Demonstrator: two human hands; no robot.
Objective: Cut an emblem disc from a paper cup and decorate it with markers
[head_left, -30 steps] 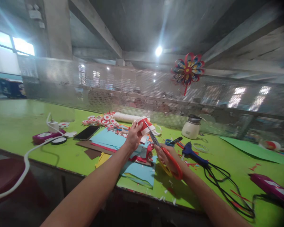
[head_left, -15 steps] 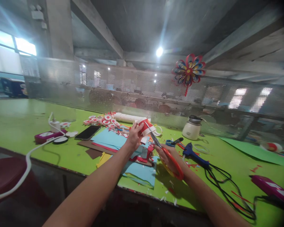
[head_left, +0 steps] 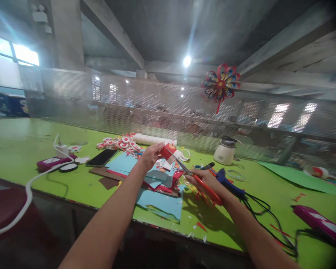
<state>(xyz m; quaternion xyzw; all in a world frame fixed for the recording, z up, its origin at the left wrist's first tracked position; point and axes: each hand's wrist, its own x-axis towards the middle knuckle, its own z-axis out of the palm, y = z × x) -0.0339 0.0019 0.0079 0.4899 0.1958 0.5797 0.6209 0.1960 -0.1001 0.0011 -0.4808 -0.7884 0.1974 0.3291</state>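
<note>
Left of centre, a black phone (head_left: 102,158) is lying on the green surface (head_left: 80,188). At mid-frame, the left hand (head_left: 150,155) is gripping a red-and-white paper piece (head_left: 167,154); right of centre, the right hand (head_left: 209,178) is gripping orange-handled scissors (head_left: 207,188).

It's dim up under the concrete ceiling (head_left: 179,22), where one lamp (head_left: 187,61) glares and throws a pale streak upward. Daylight burns white through the window (head_left: 25,54) at the left, another streak slanting above it. The green surface (head_left: 81,190) is brighter, with a soft shadow lying below the right hand (head_left: 207,180). The mesh partition (head_left: 156,91) looks hazy, everything past it blurred. Toward the edges the view stretches, and its upper right corner sinks into black.
</note>
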